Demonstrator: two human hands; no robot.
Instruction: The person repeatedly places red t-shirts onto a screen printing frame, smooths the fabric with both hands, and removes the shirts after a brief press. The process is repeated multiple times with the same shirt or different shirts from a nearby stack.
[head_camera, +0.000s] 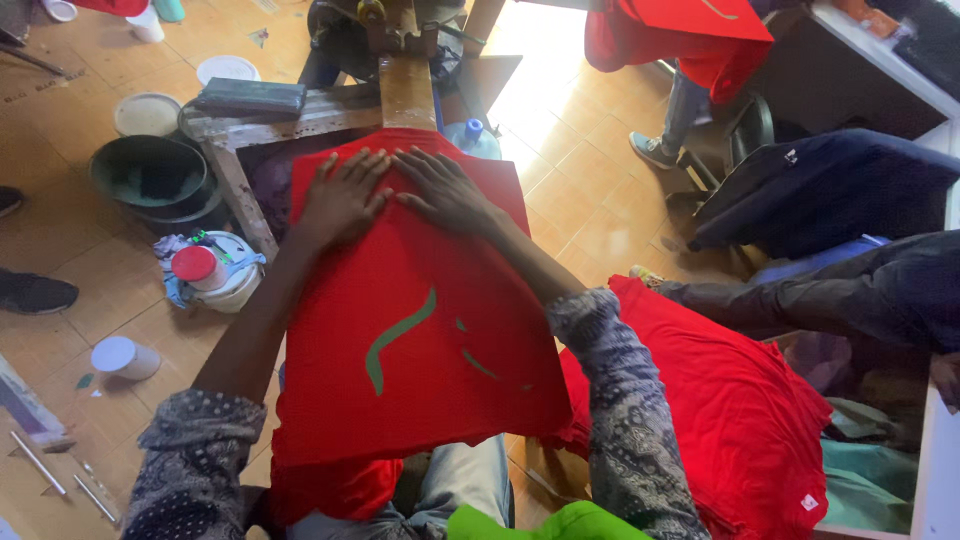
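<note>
A red shirt (410, 330) with green printed strokes lies stretched over a wooden printing board in front of me. My left hand (345, 195) rests flat on the shirt's far end, fingers spread. Beside it, my right hand (445, 190) also presses flat on the cloth, fingers apart. The two hands almost touch near the board's top. Neither hand grips anything.
A pile of red shirts (740, 410) lies to my right. A wooden frame (300, 115) with a dark block stands ahead. Bowls (150, 170), lidded tubs (205, 270) and a cup (120, 357) sit on the tiled floor at left. Another person in red (700, 40) stands behind; a dark sleeve (820, 295) reaches in at right.
</note>
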